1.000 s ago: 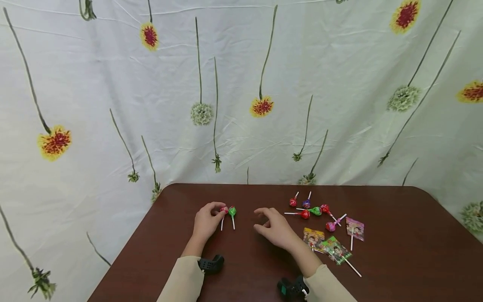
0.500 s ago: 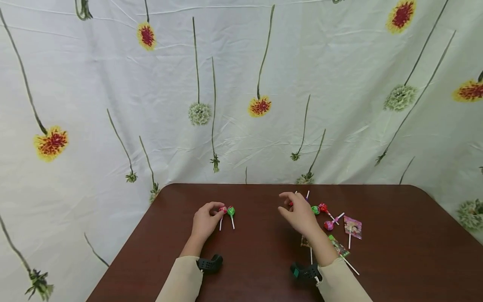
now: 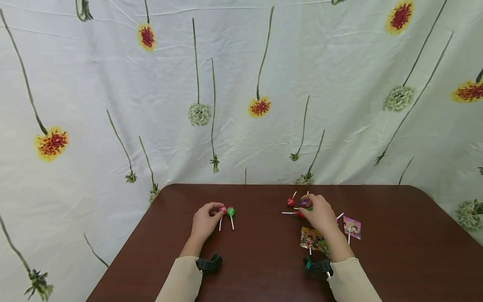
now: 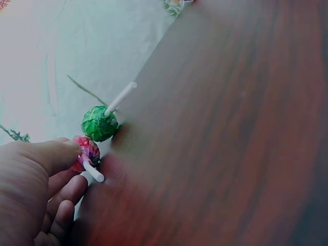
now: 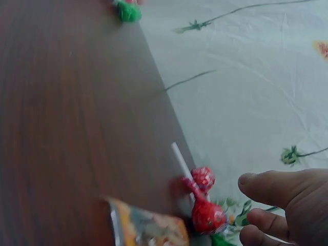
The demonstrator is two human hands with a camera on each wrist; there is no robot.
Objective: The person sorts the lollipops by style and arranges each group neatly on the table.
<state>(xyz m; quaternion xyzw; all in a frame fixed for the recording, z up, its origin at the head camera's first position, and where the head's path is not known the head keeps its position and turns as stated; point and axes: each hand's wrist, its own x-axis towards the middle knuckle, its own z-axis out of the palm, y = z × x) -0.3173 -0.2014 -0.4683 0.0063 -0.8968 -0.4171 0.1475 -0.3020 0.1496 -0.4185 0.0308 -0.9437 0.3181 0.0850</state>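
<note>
My left hand (image 3: 205,220) pinches the head of a pink-red lollipop (image 4: 88,148) between thumb and finger, on the left of the table. Right beside it lies a green-wrapped lollipop (image 3: 231,211), its white stick toward me. My right hand (image 3: 322,216) is over the group of lollipops on the right, thumb and fingers apart, with nothing visible between them in the right wrist view. Near its fingertips are a purple lollipop (image 3: 304,204) and a red lollipop (image 5: 209,217). Another red lollipop (image 3: 290,201) lies farther back. The hand and forearm cover other lollipops.
A yellow-orange flat candy packet (image 3: 309,238) lies left of the right forearm, with a green packet partly hidden behind the arm. A pink packet (image 3: 352,227) lies to the right. Behind the brown table (image 3: 260,260) hangs a flowered cloth (image 3: 226,84).
My right hand has moved right from mid-table, to over the lollipop group. The left hand stays at the pink-red lollipop. The head view has shifted slightly.
</note>
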